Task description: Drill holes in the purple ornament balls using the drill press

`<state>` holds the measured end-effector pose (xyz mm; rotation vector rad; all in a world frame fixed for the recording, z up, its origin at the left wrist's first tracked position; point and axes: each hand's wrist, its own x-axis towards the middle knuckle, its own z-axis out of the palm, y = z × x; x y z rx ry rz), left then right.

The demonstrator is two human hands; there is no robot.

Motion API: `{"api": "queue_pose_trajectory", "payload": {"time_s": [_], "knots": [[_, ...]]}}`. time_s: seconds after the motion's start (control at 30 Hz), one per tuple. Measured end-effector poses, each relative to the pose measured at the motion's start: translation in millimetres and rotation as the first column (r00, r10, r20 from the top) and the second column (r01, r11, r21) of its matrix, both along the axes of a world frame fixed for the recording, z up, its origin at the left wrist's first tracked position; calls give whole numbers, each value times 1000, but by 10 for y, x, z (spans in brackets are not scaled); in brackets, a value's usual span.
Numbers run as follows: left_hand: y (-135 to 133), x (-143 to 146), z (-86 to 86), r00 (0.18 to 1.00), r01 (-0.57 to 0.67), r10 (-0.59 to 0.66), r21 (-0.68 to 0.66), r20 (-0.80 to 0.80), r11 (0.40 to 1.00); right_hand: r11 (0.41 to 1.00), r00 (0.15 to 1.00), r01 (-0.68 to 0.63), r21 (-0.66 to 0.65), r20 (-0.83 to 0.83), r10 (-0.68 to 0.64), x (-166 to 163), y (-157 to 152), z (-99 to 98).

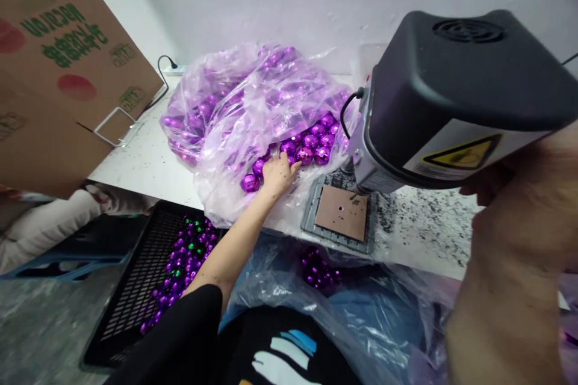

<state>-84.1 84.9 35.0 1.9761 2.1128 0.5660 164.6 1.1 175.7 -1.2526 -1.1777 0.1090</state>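
My left hand [279,175] reaches into the mouth of a clear plastic bag [239,96]. Its fingers curl down among shiny purple faceted balls [310,141], with the thumb side toward the right; what lies under the fingertips is hidden. At the far right, my right hand [490,183] is bent behind a black machine head [451,90] with a yellow warning label. Part of its closed fingers shows, but whatever they grip is out of sight. Below the head, a brown square plate [342,213] with a small hole lies on a grey metal base [311,216].
A black basket [130,277] of purple and some green balls stands low at left. Plastic sheeting with more purple balls [318,267] covers my lap. A large cardboard box [67,72] juts in at upper left. Dark shavings [424,222] litter the white table [144,162]. Another person's sleeve [54,222] shows at left.
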Motion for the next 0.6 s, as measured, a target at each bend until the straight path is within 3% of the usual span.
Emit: {"api": "queue_pose_trajectory", "payload": {"time_s": [0.07, 0.13, 0.23, 0.3, 0.4, 0.5, 0.6], "knots": [[51, -15, -44, 991, 8, -2, -42, 136, 999, 1000, 998, 21, 12, -55, -20, 2, 8, 1], [-14, -52, -52, 875, 92, -39, -87, 483, 992, 999, 997, 33, 25, -65, -31, 6, 17, -5], [-213, -110, -6, 483, 319, -32, -142, 875, 937, 1000, 997, 21, 6, -81, -20, 4, 18, -12], [-347, -113, 28, 257, 448, 36, -152, 966, 881, 1000, 996, 15, 11, -85, -14, -3, 18, -11], [-481, -45, 26, -3, 568, 188, -153, 982, 808, 999, 998, 16, 51, -60, -13, -14, 26, -3], [-543, 77, -34, -28, 587, 228, -168, 973, 792, 998, 999, -18, 60, -39, 20, -25, 36, 14], [-602, 205, -98, 101, 520, 109, -146, 989, 842, 998, 998, -27, 62, -47, 30, -35, 37, 33]]}}
